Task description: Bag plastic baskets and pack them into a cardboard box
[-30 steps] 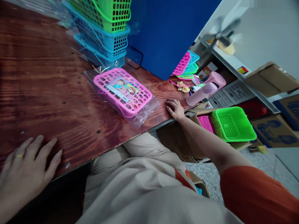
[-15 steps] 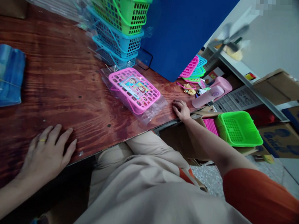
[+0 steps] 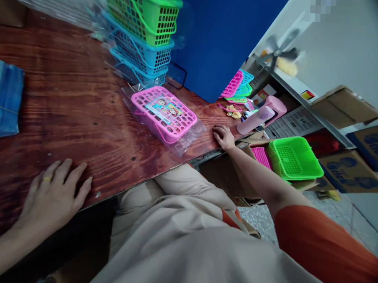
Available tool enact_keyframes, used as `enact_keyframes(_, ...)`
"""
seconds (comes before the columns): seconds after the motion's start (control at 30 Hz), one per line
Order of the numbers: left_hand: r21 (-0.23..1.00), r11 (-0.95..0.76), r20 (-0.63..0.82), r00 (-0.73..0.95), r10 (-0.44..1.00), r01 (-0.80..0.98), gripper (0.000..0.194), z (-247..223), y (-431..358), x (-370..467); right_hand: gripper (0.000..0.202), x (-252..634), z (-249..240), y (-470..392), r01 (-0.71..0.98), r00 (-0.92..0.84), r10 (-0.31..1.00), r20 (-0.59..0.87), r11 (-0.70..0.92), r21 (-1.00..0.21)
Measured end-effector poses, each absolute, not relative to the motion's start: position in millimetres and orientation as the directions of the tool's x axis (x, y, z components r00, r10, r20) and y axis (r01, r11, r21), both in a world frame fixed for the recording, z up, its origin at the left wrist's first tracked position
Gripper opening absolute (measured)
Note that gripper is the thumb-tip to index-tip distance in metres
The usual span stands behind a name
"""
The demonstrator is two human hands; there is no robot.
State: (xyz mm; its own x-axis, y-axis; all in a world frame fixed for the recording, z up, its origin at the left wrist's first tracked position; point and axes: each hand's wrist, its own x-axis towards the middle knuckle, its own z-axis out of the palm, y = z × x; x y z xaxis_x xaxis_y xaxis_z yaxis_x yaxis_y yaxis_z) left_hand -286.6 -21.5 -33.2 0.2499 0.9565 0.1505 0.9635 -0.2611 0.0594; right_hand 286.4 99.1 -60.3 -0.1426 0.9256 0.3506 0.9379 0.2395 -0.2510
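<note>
My left hand (image 3: 53, 194) rests flat on the wooden table (image 3: 73, 124) near its front edge, fingers spread, a yellow ring on one of them. Over on the right, my right hand (image 3: 224, 137) lies on the table edge with its fingers loosely bent and nothing visible in it. Between the two, a little farther back, sits a pink plastic basket (image 3: 180, 130) with a perforated lid and a cartoon label, inside a clear plastic bag (image 3: 189, 143). The right hand is the nearer one to it, apart from the bag.
Stacked green baskets (image 3: 150, 21) and blue baskets (image 3: 151, 58) stand behind, beside a blue panel (image 3: 208, 42). A bundle of blue bags (image 3: 4, 98) lies left. Right are a pink bottle (image 3: 254, 121), a green basket (image 3: 296, 158), cartons (image 3: 353, 171) and a fan (image 3: 277, 52).
The whole view has shifted slightly, so things appear a little farther left. Both hands stay in place on the table, and the pink basket has not moved.
</note>
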Motion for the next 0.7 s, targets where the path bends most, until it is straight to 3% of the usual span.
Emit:
enact_keyframes(0.33, 0.050, -0.258, 0.138, 0.249, 0.958, 0.965, 0.070, -29.2, -20.2, -284.5, 0.037, 286.1, -60.4, 99.7, 0.935, -0.133, 0.921, 0.365, 0.239, -0.262)
enact_keyframes(0.5, 0.059, -0.263, 0.118, 0.255, 0.960, 0.963, 0.061, -24.1, -22.0, -282.9, 0.037, 283.0, -59.7, 99.2, 0.942, -0.110, 0.935, 0.337, 0.206, -0.264)
enact_keyframes(0.7, -0.025, -0.318, 0.111, 0.319, 0.941, 0.948, 0.053, -34.6, -20.2, -296.8, 0.037, 276.7, -57.6, 96.1, 0.937, -0.128, 0.930, 0.344, 0.227, -0.266)
